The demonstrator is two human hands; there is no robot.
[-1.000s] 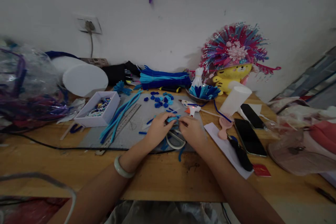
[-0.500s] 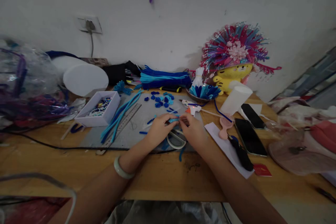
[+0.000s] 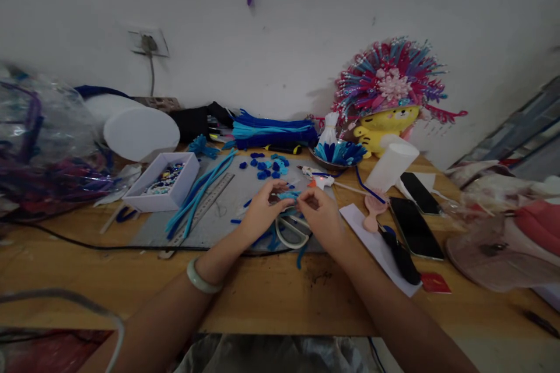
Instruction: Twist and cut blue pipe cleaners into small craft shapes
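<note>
A light-blue pipe cleaner piece point(image 3: 290, 194) spans the small gap between my two hands, above the grey mat. My left hand point(image 3: 263, 210) is curled round its left side, thumb pointing inward. The fingertips of my right hand point(image 3: 320, 211) are pinched at its right end. Just below lie white-handled scissors point(image 3: 292, 240), partly covered by my right hand. Blue pipe cleaner scraps point(image 3: 271, 239) lie around them. Small blue curled pieces point(image 3: 265, 170) sit in a cluster beyond my hands, and a white glue gun point(image 3: 321, 180) lies behind my right hand.
At left are a white box of beads point(image 3: 164, 182), long blue pipe cleaners point(image 3: 199, 195) and a steel ruler point(image 3: 205, 204). A bowl point(image 3: 322, 161) holds blue pieces at the back. Rightward lie a pink brush point(image 3: 371, 215), two phones point(image 3: 415, 227) and a white cylinder point(image 3: 391, 167).
My left hand's fingers have loosened and spread a little round the light-blue piece. My right hand keeps its pinch. The view has shifted slightly.
</note>
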